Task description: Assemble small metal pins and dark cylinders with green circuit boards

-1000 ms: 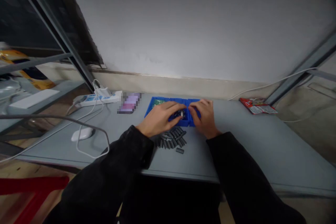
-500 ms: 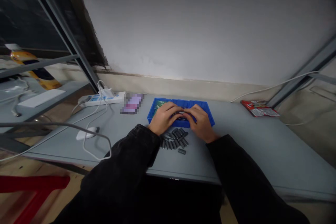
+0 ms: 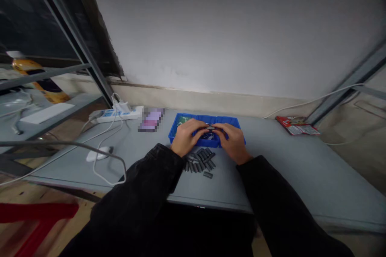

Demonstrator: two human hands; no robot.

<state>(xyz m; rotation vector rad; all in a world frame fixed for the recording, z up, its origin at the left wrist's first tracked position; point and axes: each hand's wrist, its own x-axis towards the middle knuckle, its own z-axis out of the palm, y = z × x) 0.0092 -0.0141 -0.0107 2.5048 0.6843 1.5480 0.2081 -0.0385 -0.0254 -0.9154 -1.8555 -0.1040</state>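
Note:
Over a blue divided tray (image 3: 241,136), my left hand (image 3: 188,134) and my right hand (image 3: 231,139) meet fingertip to fingertip. Both pinch a small grey piece (image 3: 210,128) between them, one end each. Green parts (image 3: 181,120) lie in the tray's left compartment, and thin metal pieces (image 3: 208,135) in the middle one; my right hand covers much of the right one. Several dark grey cylinders (image 3: 200,160) are heaped on the table in front of the tray, with a single cylinder (image 3: 208,175) apart, nearer the front edge.
On the grey table (image 3: 286,176), a power strip (image 3: 120,114), a blurred-out phone (image 3: 151,119) and a white charger (image 3: 99,153) with loose cables are at the left. A red packet (image 3: 297,125) lies at the right. An orange bottle (image 3: 39,76) leans on the left shelf.
My hands have drawn slightly apart at the fingertips, and the grey piece between them now shows more clearly. The view has shifted slightly.

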